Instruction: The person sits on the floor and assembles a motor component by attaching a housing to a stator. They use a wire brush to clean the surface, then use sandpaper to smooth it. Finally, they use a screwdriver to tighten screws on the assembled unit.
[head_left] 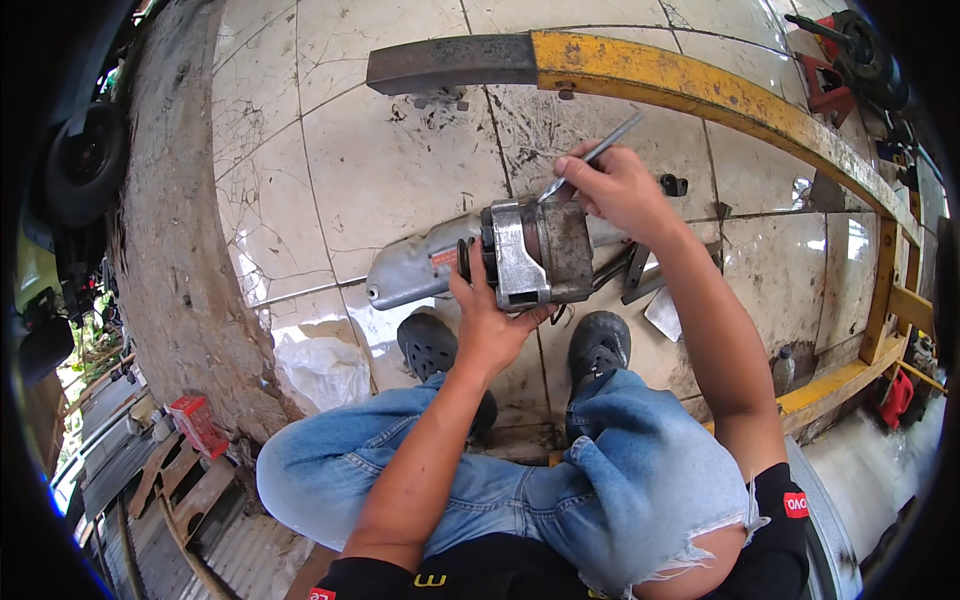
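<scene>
A heavy silver metal machine (pixel 568 252) lies across the tiled floor in front of my feet. It has a long smooth casing (pixel 405 270) on its left and a scuffed, rounded housing on its right. My left hand (pixel 490 325) grips the machine's near side, with fingers up over the joint and the thumb along the underside. In my right hand (pixel 622 192), held between thumb and fingers, is a slim steel rod-shaped tool (pixel 614 137). Its lower end meets the top of the housing near the joint; the exact contact is too small to tell.
A yellow and dark metal frame (pixel 650 70) arches behind and down the right. Dark metal pieces (pixel 640 275) lie right of the machine. A white plastic bag (pixel 322 370) sits left of my shoes (pixel 600 345), and a small bottle (pixel 783 370) stands at right. A wheel (pixel 85 160) shows far left.
</scene>
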